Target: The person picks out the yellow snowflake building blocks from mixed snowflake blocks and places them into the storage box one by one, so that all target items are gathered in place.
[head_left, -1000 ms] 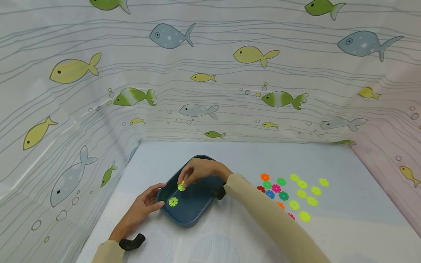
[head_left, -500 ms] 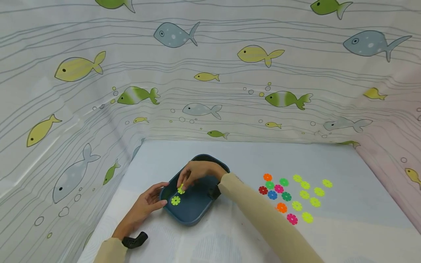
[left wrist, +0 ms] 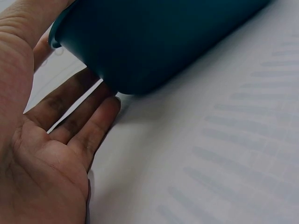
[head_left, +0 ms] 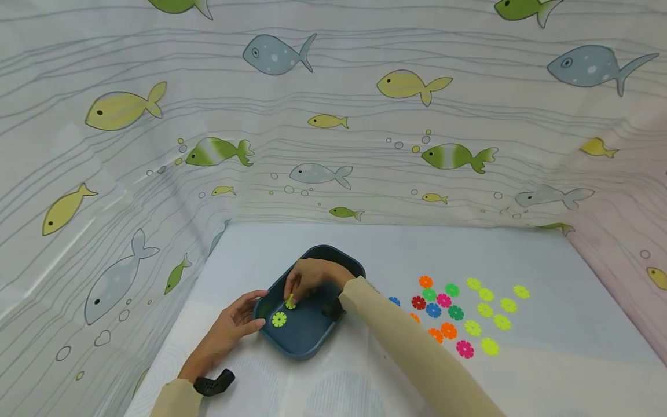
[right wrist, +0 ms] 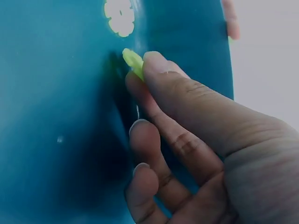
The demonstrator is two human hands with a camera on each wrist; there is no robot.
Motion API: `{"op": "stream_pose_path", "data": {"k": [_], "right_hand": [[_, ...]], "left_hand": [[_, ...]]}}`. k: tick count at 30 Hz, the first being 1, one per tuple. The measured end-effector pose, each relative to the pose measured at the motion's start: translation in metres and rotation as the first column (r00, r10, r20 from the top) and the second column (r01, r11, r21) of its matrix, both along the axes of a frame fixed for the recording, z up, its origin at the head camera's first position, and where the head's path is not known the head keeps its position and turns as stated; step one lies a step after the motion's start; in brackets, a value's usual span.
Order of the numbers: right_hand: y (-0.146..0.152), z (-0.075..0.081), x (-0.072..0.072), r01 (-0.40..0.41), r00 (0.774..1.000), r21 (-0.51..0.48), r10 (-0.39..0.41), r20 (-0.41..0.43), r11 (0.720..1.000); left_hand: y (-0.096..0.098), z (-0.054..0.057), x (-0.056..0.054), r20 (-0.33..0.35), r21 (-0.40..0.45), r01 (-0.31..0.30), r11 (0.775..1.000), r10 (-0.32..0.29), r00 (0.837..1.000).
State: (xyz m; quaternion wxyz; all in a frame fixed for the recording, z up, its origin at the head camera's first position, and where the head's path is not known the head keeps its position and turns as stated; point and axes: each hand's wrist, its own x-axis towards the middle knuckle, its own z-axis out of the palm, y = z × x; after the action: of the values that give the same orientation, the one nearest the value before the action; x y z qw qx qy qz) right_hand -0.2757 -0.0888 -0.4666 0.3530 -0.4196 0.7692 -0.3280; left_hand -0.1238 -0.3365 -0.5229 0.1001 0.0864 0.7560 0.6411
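My right hand (head_left: 307, 275) reaches down into a dark blue rectangular tub (head_left: 318, 346) in the head view. Between thumb and forefinger it pinches a yellow-green notched plastic disc (right wrist: 134, 62), tilted on edge, close to the tub floor. Another yellow-green disc (head_left: 279, 319) lies flat in the tub near its left end. With its thumb at the rim and its fingers along the outside wall, my left hand (head_left: 234, 319) holds the tub's left end. The left wrist view has those fingers (left wrist: 100, 119) against the lower wall.
On the white table (head_left: 396, 249), to the right of the tub, lie several loose notched discs: orange (head_left: 449, 330), blue (head_left: 433, 310), pink (head_left: 465, 349), green (head_left: 455, 313) and yellow-green (head_left: 490, 347). Some are partly covered by the right sleeve (head_left: 411, 341). Fish-printed cloth walls (head_left: 365, 168) surround the table.
My right hand has dropped slightly deeper into the tub with the disc, whose face has turned more edge-on. The left hand keeps its place on the tub. The view shifted a little.
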Motion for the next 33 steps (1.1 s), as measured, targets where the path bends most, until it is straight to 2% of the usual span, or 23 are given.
{"op": "stream_pose_path", "data": {"k": [3,8,14,19,25,33], "right_hand": [[-0.003,-0.001,0.002,-0.008,1.000,0.008,0.008,0.009,1.000],[-0.005,-0.003,0.005,-0.024,0.999,0.038,0.022,0.039,0.999],[-0.007,-0.004,0.006,-0.013,1.000,0.057,0.014,-0.020,0.998],[-0.007,-0.002,0.006,-0.008,1.000,0.062,0.009,-0.026,0.998],[-0.002,0.007,0.008,-0.006,0.998,0.040,0.008,-0.064,0.999],[0.008,0.030,0.009,-0.013,0.997,-0.069,0.008,-0.079,0.998]], "left_hand": [[0.000,-0.001,0.000,0.002,0.004,-0.003,1.000,0.003,1.000],[-0.001,-0.002,0.001,-0.005,0.027,0.025,0.999,-0.025,1.000],[-0.001,-0.001,0.001,-0.024,0.031,0.032,0.999,-0.031,0.999],[0.000,0.001,0.000,-0.027,0.027,0.031,0.999,-0.030,0.999],[0.001,0.000,0.001,-0.017,0.026,0.032,0.999,-0.031,0.999],[0.000,0.001,0.001,-0.012,0.006,0.019,1.000,-0.018,1.000]]}}
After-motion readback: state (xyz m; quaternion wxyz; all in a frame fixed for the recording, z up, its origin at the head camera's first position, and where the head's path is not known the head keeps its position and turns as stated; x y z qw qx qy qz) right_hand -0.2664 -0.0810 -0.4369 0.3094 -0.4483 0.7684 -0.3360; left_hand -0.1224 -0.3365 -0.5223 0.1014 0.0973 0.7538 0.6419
